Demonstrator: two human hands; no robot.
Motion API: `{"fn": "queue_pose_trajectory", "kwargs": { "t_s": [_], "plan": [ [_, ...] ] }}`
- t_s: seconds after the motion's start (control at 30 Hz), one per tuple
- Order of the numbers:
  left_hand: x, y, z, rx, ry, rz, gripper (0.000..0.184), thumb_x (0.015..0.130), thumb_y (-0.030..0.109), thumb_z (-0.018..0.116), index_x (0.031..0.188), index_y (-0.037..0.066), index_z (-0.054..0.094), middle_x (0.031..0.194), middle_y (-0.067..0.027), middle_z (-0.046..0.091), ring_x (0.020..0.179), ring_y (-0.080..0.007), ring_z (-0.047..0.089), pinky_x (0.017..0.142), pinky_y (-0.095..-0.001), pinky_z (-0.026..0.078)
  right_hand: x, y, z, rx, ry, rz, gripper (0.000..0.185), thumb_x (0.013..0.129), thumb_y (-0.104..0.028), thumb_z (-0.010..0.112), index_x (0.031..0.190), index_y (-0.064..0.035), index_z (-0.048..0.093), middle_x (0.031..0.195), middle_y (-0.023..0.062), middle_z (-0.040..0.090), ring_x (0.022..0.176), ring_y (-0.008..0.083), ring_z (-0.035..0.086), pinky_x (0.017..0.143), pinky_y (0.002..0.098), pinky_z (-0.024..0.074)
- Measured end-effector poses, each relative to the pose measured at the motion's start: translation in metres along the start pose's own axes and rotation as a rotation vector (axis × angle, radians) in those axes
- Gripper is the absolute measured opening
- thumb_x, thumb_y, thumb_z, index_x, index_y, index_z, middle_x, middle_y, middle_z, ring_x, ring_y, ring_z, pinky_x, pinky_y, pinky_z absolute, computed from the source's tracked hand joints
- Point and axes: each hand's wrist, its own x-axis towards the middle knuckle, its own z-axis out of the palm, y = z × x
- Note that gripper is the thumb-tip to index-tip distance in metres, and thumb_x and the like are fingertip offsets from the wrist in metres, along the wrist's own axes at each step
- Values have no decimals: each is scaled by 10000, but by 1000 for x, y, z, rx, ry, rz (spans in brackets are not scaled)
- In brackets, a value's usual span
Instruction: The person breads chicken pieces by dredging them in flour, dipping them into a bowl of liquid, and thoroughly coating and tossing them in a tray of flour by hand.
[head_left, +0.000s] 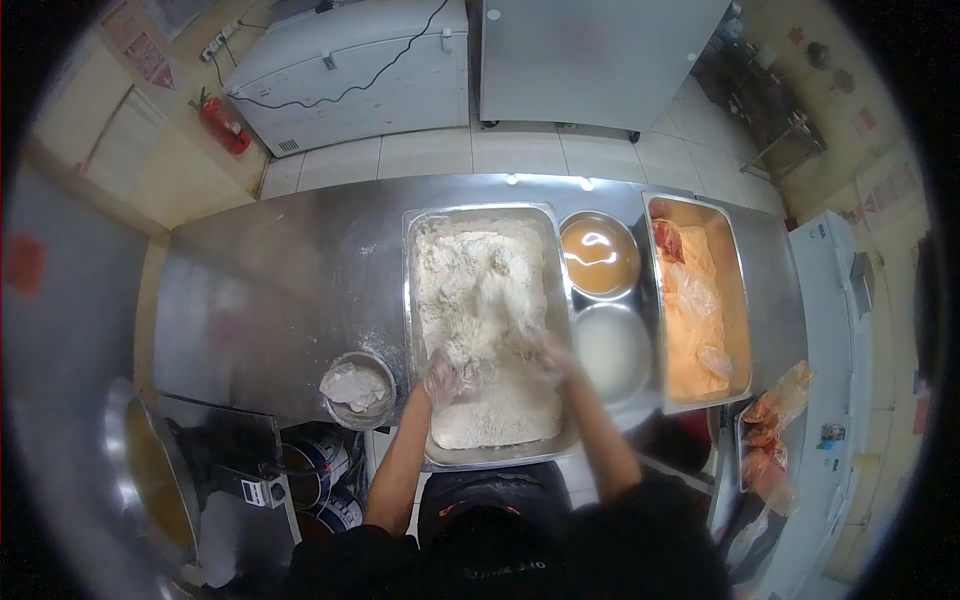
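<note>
A deep metal tray [411, 300] holds a heap of white flour [495, 425], with lumpy, flour-coated pieces [460, 330] in its middle that I cannot identify. My left hand [443, 380], in a clear plastic glove, is at the tray's left side, down among the flour; its fingers are mostly hidden. On the right side, my right hand [547, 355], also gloved, is smeared by motion over the flour. Pale streaks between the hands look like flour in movement. Whether either hand grips a piece does not show.
Right of the tray stand a bowl of brownish liquid [600, 250], a bowl of whitish liquid [612, 350] and a tray of orange food [690, 340]. A floury strainer-like bowl [358, 388] sits left. A chest freezer [360, 90] stands beyond the steel table [270, 290].
</note>
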Motion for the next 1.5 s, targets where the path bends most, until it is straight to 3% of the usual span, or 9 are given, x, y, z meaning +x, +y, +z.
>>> {"fn": "queue_pose_trajectory", "kwargs": {
  "t_s": [0.27,0.33,0.47,0.6,0.7,0.77,0.87,1.0,1.5],
  "plan": [
    [-23,-124,49,834,188,-29,549,803,430,381,1121,-13,453,1175,-159,448,1035,-289,455,926,-373,305,14,193,6,-3123,235,-600,191,753,-239,504,805,-65,564,721,136,549,666,174,527,630,359,431],
    [17,-145,41,319,182,-37,547,803,436,386,1108,-11,465,1161,-140,467,1025,-264,466,915,-359,316,21,161,16,-2131,-462,-385,193,743,-235,509,799,-59,565,702,144,542,663,170,523,624,374,425],
    [46,-157,5,-126,139,-80,538,803,440,394,1100,-2,476,1139,-118,490,1024,-236,470,909,-338,324,27,106,15,-780,356,-117,197,798,-189,456,893,-60,571,673,97,514,586,138,465,581,327,432],
    [-10,-89,-25,283,93,-134,515,806,431,408,1124,31,473,1110,-108,506,1059,-223,445,924,-311,314,42,151,-52,-1845,306,-663,198,815,-205,446,888,-68,568,698,40,532,560,104,439,530,236,405],
    [-21,-103,7,695,106,-118,434,801,362,394,1054,26,501,1061,-128,521,1027,-230,463,885,-328,336,71,271,-82,-435,-26,-246,135,805,-143,454,860,-75,557,675,27,522,541,107,426,496,229,392],
    [-6,-99,30,823,128,-116,385,797,315,384,1007,22,519,1028,-141,531,1005,-234,475,860,-340,350,99,253,-38,-2068,-621,-539,123,783,-146,488,845,-57,545,661,58,520,576,154,475,506,284,415],
    [18,-45,36,1030,166,-125,324,791,246,370,936,17,547,979,-161,546,972,-240,493,821,-357,372,41,113,29,-608,247,-236,203,749,-225,555,833,-40,540,660,83,524,602,207,497,548,338,428],
    [46,36,11,1178,416,63,318,793,239,372,904,15,568,960,-177,553,953,-293,498,827,-389,370,88,39,3,-1038,771,-463,406,679,-340,633,897,-16,520,739,105,529,590,235,496,560,334,441],
    [127,103,-15,618,152,-16,440,770,341,407,1025,8,537,1112,-179,497,1041,-284,466,874,-342,350,271,-63,-48,-1435,-708,-386,506,831,-439,395,1062,0,499,1021,119,530,942,220,489,860,316,369]
  ]
}}
